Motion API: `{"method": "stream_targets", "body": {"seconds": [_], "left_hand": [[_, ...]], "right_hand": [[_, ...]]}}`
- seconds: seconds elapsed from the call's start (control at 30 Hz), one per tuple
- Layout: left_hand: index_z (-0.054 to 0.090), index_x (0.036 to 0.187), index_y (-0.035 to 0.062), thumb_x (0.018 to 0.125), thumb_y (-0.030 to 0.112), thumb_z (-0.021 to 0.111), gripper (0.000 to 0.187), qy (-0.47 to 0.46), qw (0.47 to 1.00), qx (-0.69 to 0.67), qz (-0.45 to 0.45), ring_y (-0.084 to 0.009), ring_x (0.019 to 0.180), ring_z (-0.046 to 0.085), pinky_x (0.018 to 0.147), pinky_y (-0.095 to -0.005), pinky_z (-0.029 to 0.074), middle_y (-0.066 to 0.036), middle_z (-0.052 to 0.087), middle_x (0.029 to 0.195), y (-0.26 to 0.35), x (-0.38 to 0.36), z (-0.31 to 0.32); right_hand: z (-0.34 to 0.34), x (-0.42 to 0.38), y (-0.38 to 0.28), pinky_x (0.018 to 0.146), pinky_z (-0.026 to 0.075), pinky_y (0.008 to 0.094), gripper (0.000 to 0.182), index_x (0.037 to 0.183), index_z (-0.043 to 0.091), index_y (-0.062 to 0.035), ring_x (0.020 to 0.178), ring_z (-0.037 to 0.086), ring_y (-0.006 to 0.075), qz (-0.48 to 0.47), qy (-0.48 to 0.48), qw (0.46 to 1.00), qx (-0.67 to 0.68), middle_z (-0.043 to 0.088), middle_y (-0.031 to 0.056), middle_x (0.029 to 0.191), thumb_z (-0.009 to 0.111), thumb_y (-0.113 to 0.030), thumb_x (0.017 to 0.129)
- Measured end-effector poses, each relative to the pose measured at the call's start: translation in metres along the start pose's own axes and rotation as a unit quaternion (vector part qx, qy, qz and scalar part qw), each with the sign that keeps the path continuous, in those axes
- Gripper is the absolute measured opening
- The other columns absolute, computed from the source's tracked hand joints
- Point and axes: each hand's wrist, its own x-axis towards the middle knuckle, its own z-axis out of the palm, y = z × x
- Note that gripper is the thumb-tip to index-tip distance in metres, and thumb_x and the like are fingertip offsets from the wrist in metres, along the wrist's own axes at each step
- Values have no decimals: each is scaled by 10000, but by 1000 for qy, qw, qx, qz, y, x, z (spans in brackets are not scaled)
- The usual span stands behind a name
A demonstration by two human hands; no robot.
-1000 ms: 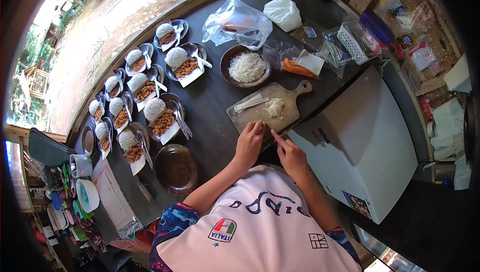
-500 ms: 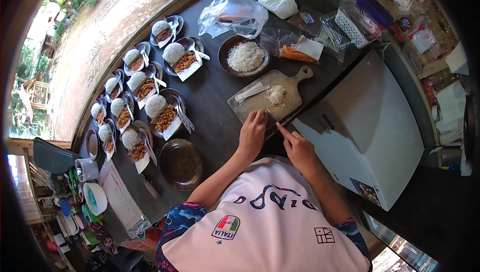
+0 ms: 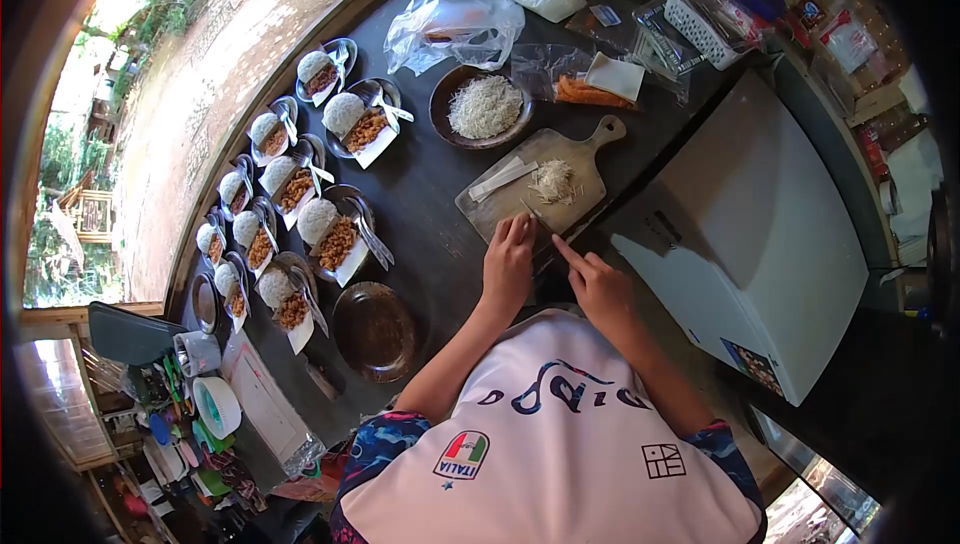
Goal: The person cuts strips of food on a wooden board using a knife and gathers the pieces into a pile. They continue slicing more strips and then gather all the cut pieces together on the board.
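A wooden cutting board (image 3: 560, 149) lies on the dark counter, with a small heap of thin pale shreds (image 3: 554, 182) and flat whitish strips (image 3: 500, 180) on it. At the board's near edge, my left hand (image 3: 508, 262) has its fingers bunched and pressed down; whatever is beneath them is hidden. My right hand (image 3: 600, 289) is closed beside it, index finger stretched along a thin knife (image 3: 543, 223) seen nearly edge-on, its handle hidden in my palm. Behind the board, a brown bowl (image 3: 440, 122) holds a mound of white shreds (image 3: 486, 107).
Several plates of rice and brown food (image 3: 336, 244) with cutlery and napkins line the left. An unfilled brown plate (image 3: 375, 332) sits nearer me. Plastic bags (image 3: 455, 24), an orange item in plastic (image 3: 595, 91) and a white basket (image 3: 705, 29) lie behind; a white chest (image 3: 760, 244) stands right.
The whole view has shifted slightly as my head moved. My two hands stay at the board's near edge, with only slight finger movement. The food and plates look unchanged.
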Motion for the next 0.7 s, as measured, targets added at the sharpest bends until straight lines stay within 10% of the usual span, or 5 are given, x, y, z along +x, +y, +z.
{"method": "stream_targets", "body": {"seconds": [0.7], "left_hand": [[669, 1309, -16, 809, -43, 646, 502, 11, 1000, 18, -21, -313, 1190, 586, 1003, -398, 538, -120, 606, 1250, 9, 1, -1]], "right_hand": [[-11, 5, 12, 634, 613, 517, 686, 1637, 401, -394, 689, 717, 402, -26, -50, 998, -34, 668, 168, 786, 619, -200, 1016]]}}
